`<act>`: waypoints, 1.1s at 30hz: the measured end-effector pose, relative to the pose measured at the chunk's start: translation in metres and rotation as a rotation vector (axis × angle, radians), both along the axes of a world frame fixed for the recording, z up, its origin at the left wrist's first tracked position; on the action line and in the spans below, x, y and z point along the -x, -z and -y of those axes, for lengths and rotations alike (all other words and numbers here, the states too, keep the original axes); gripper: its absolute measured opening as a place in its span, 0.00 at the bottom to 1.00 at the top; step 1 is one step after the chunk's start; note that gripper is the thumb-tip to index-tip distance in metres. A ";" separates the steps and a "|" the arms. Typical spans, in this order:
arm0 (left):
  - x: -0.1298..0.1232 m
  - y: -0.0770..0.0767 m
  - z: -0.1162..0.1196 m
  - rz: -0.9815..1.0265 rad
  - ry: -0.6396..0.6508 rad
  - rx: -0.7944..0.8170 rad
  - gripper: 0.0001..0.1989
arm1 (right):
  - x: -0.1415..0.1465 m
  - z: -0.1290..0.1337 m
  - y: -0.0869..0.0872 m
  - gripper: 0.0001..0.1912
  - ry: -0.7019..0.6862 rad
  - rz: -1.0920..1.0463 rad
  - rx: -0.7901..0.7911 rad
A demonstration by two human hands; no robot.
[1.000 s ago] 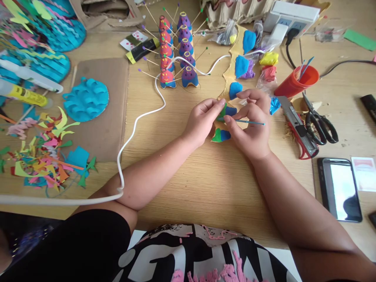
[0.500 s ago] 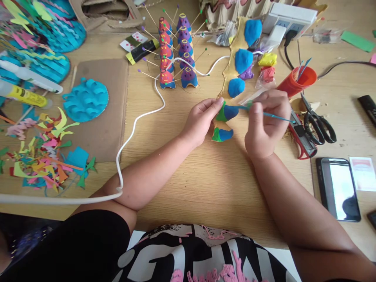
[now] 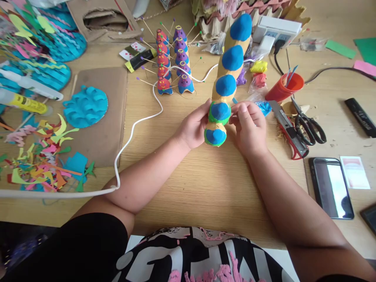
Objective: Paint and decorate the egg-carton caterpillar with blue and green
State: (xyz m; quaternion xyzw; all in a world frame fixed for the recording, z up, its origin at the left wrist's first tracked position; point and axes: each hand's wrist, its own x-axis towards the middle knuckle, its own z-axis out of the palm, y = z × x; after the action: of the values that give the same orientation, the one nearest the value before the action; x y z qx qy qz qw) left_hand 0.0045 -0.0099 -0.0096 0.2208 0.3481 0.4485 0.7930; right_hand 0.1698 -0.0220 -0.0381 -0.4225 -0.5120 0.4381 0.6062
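Observation:
A strip of cardboard bumps [image 3: 217, 95] with blue clay caps stands out from the table, its top facing me. Green clay rings the two nearest bumps. My left hand [image 3: 195, 124] grips the strip's left edge near these bumps, fingers partly behind it. On the right side, my right hand [image 3: 249, 127] is closed, its fingertips at the strip's edge; a bit of a thin blue stick [image 3: 234, 100] shows above the fingers. Beyond that hand lie blue clay in a wrapper [image 3: 263, 107], red clay [image 3: 259, 80] and yellow clay [image 3: 259, 66].
An orange cup [image 3: 284, 87], a box cutter [image 3: 289, 131], scissors [image 3: 308, 124] and a phone [image 3: 332, 188] are at the right. Two rows of painted bumps with pins [image 3: 184, 80] stand behind a white cable [image 3: 133, 127]. Paper scraps [image 3: 44, 156] lie left.
The strip has turned from edge-on to show its blue caps. My right hand has moved left and lower to its side, and the blue stick is now mostly hidden.

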 end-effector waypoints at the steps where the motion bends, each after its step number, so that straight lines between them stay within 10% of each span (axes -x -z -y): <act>1: 0.000 -0.001 -0.001 0.005 0.005 0.009 0.23 | 0.000 0.001 -0.001 0.27 -0.038 -0.022 0.031; 8: 0.003 -0.002 -0.004 0.056 0.032 0.025 0.26 | 0.001 0.008 -0.007 0.24 -0.289 -0.172 0.231; 33: -0.003 0.004 0.007 -0.168 -0.017 -0.333 0.20 | -0.013 -0.001 -0.008 0.27 -0.331 -0.335 0.266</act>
State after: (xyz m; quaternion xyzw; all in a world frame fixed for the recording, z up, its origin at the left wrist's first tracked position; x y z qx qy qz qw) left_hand 0.0071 -0.0165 -0.0140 0.3828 0.3359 0.4866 0.7099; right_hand 0.1826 -0.0213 -0.0300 -0.3306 -0.4047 0.6585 0.5416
